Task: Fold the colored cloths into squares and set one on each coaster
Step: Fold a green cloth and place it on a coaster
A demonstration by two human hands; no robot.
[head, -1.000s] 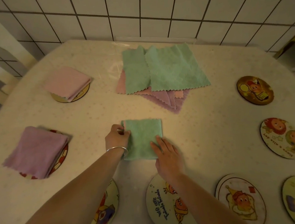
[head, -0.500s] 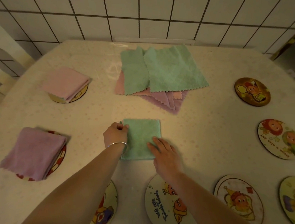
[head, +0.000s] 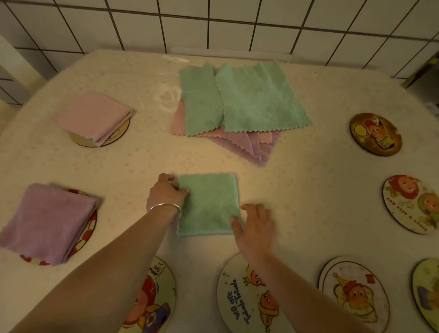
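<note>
The folded green cloth (head: 208, 204) looks light, soft and floppy, so the left hand (head: 165, 195) pinching its left edge and the open right hand (head: 255, 225) flat at its lower right corner should lift both sides together.

A pale table (head: 320, 184) is carrying round coasters (head: 375, 134) from two to ten o'clock, a folded green cloth (head: 208, 204) lying centrally, unfolded cloths (head: 247, 100) lying at twelve.
</note>
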